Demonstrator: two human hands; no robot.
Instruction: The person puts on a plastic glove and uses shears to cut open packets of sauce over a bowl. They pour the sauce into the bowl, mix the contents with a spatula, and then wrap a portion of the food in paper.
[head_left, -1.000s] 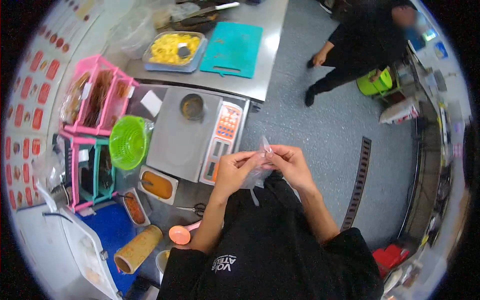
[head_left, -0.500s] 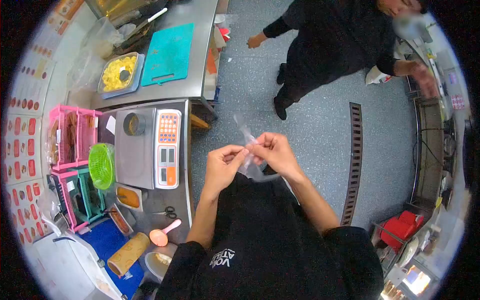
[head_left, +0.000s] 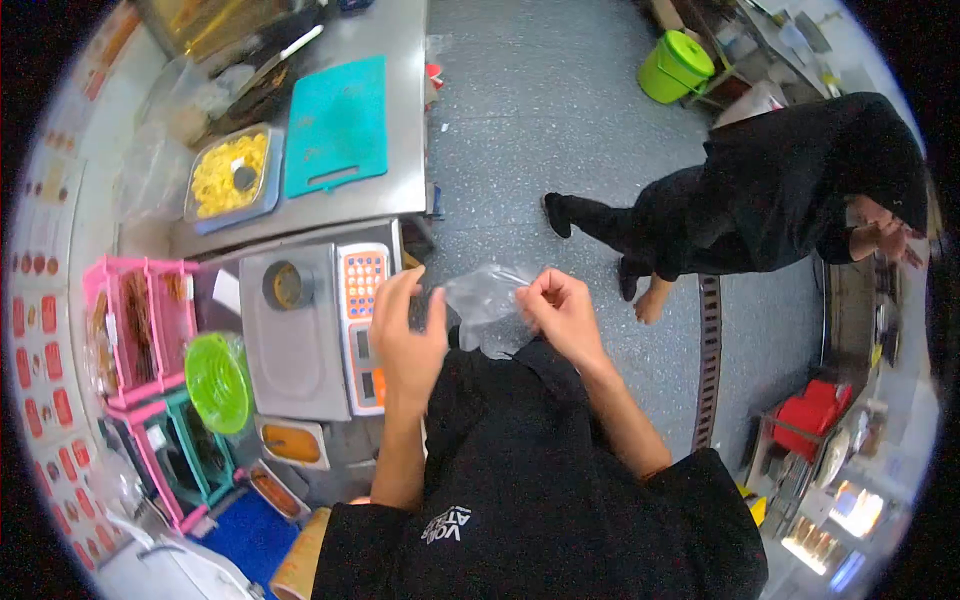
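Pinching a thin, clear plastic bag (head_left: 488, 298) in right hand (head_left: 564, 318), beside open, empty left hand (head_left: 407, 342); likely unfolding, needing light tension.

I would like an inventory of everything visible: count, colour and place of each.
Plastic bag: one, clear, centre
Scale: one, grey and white, left
Metal cup: one, grey, on scale
Cutting board: one, teal, on counter
Food tub: one, yellow contents, beside board
Basket: one, green, left of scale
Food pans: two, orange contents, below scale
Racks: several, pink and teal, far left
Bucket: one, green, upper right
Floor drain: one, dark, right
Person: one, black clothing, right
Left hand: one, bare, beside bag
Right hand: one, bare, pinching bag
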